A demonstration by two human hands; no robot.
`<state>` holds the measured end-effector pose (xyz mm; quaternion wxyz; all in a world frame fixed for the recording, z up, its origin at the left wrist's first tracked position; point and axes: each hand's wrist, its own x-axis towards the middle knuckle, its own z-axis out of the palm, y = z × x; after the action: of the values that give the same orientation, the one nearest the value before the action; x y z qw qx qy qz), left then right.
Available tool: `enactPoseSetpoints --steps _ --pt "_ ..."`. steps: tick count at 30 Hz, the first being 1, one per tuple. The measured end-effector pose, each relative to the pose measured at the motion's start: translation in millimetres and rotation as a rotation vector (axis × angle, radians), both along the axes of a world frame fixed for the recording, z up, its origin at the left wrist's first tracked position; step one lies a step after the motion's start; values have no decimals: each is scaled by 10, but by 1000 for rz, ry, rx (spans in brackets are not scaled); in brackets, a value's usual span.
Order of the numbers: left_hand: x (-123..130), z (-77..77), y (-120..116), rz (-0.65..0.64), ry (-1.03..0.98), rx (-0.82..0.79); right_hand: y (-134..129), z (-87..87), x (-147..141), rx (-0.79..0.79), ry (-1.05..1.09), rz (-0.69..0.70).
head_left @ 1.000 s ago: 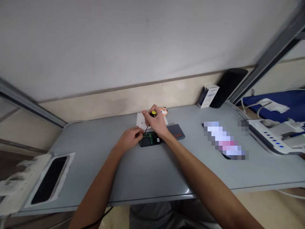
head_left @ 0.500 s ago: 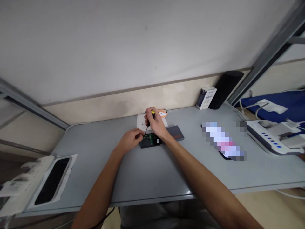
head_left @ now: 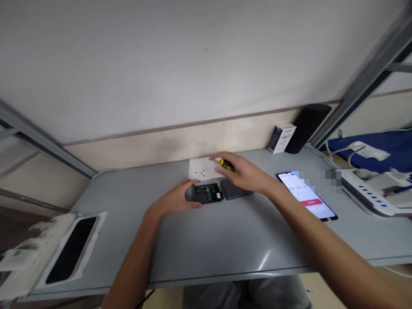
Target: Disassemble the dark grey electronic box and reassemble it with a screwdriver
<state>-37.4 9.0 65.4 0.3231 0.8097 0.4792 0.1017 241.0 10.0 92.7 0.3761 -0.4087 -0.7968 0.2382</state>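
A black case with a green circuit board (head_left: 208,193) lies on the grey table. My left hand (head_left: 176,197) is at its left end, thumb and fingers spread apart around the near and far edges. In my right hand (head_left: 243,171) is a screwdriver with a yellow and black handle (head_left: 227,165); its shaft is not visible. That hand is above a dark grey flat box (head_left: 234,189), partly hiding it. Behind the case lies a white sheet of paper (head_left: 204,166) with several tiny dark pieces on it, which look like screws.
A lit phone (head_left: 307,197) showing a timer lies to the right, near a white power strip (head_left: 373,193). A small carton (head_left: 281,138) and a black cylinder (head_left: 307,128) stand at the back right. A dark phone-like slab (head_left: 72,249) rests at the left.
My right hand has moved right, lifting the screwdriver off the circuit board and turning it sideways. My left hand's fingers have spread from a pinch at the case's corner. More of the paper shows.
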Motion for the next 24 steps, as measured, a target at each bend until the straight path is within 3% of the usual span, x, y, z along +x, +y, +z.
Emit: enactPoseSetpoints --steps 3,5,8,13,19,24 --pt "-32 -22 27 15 -23 -86 -160 -142 319 -226 -552 24" --pt "-27 -45 42 58 2 -107 -213 -216 444 -286 -692 22" --pt "-2 -76 42 76 15 -94 -188 -230 497 -309 -644 17" --pt "55 -115 38 59 -25 -66 -91 -235 369 -311 -488 139" --pt "160 -142 18 77 35 15 -204 -420 193 -140 -608 46" --pt "213 -198 4 83 35 60 -192 -431 28 -144 -576 80"
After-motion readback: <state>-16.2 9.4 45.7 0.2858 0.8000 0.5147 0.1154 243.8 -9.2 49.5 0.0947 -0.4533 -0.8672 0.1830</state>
